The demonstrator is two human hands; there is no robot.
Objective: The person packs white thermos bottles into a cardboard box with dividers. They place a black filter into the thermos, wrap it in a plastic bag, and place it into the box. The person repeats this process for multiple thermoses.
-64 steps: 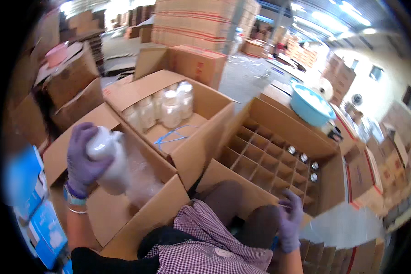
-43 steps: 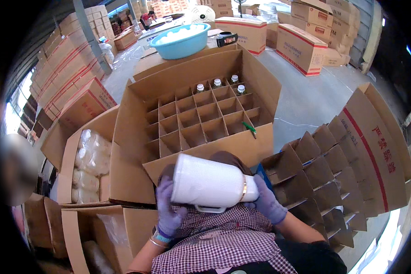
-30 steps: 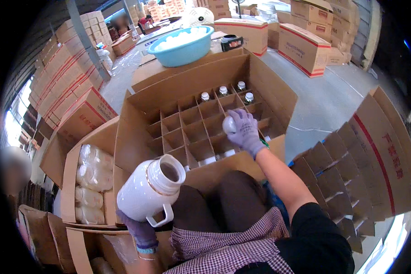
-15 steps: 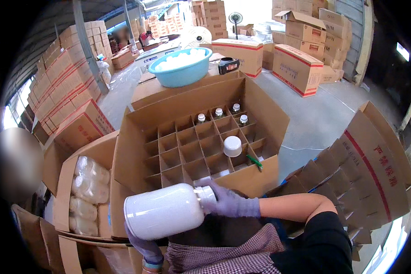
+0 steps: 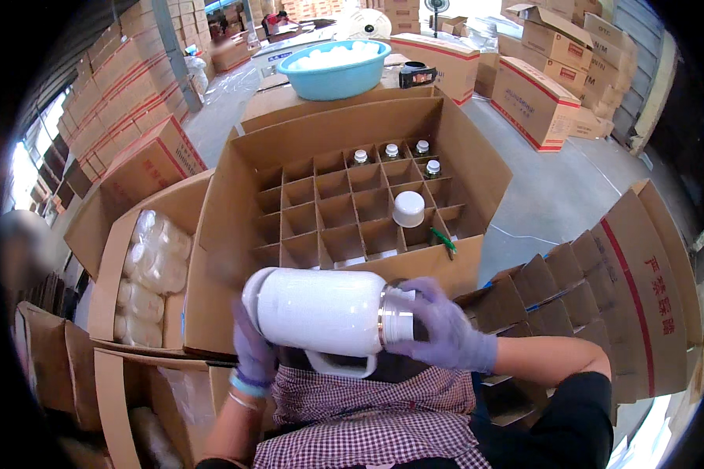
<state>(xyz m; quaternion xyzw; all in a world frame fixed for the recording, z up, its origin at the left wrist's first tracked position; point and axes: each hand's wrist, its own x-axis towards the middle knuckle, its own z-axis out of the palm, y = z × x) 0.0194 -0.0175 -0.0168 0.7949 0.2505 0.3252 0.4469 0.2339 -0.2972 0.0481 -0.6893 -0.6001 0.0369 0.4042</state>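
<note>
Both my hands, in purple gloves, hold a large glossy white vacuum jug (image 5: pixel 317 309) on its side. Its loop handle (image 5: pixel 344 365) hangs underneath, and its neck points right. My left hand (image 5: pixel 253 344) supports the base end, with most of its fingers hidden behind the jug. My right hand (image 5: pixel 448 327) has its fingers around the pale ribbed neck (image 5: pixel 398 314), beside a shiny metal ring. Just beyond the jug stands an open carton (image 5: pixel 321 144) with cardboard dividers. Several capped bottles (image 5: pixel 392 151) stand in its far right cells. A white round lid (image 5: pixel 408 209) and a green pen (image 5: pixel 444 239) rest on the near right dividers.
A blue basin (image 5: pixel 336 74) of white pieces stands behind the carton, beside a black tape dispenser (image 5: pixel 417 75). At left, a box holds plastic-wrapped clear containers (image 5: pixel 158 262). Another divided carton (image 5: pixel 645 289) leans at right. Stacked cartons (image 5: pixel 137 74) rise behind.
The jug has turned so that its handle and metal neck ring show. It is more level, with its neck further right. My right hand has shifted right with it; the whole view has tilted down.
</note>
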